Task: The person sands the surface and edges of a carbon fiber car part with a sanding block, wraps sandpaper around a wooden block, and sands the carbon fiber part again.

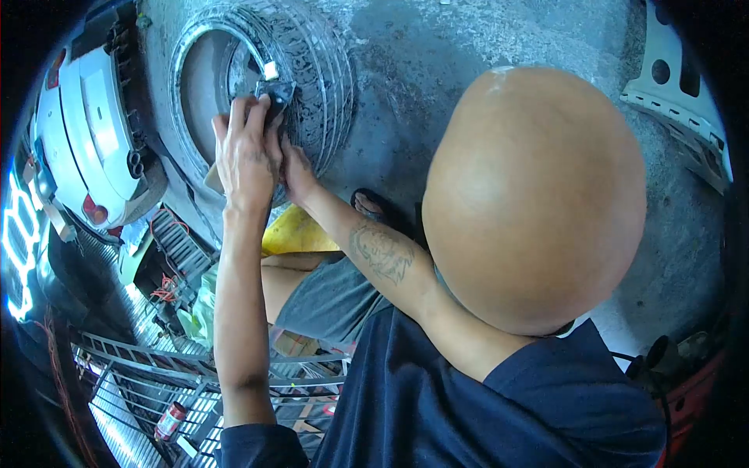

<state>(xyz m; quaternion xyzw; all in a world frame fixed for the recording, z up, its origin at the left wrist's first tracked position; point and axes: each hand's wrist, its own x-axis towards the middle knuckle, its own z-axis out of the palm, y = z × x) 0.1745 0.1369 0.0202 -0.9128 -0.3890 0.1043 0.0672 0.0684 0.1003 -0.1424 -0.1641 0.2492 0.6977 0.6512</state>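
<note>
My left hand point(248, 152) has its fingers curled over a small dark part point(279, 95), whose exact kind I cannot make out. A white block point(271, 71) sits at the part's upper end, beside a pale curved strip. Just below, my right hand point(296, 170) is pressed close to the left; its fingers are mostly hidden, so what it touches does not show. Both hands are over a worn, dusty tyre point(331, 86) lying on the floor. A beige edge point(213, 179) of something pokes out under my left hand.
A large rounded bare-skin shape point(538, 203) fills the right side close to the camera. A white car bumper point(86, 132) stands at the left. Metal racks point(156, 363) are at lower left, a yellow item point(296, 232) below the tyre, a pale metal panel point(679, 101) at upper right.
</note>
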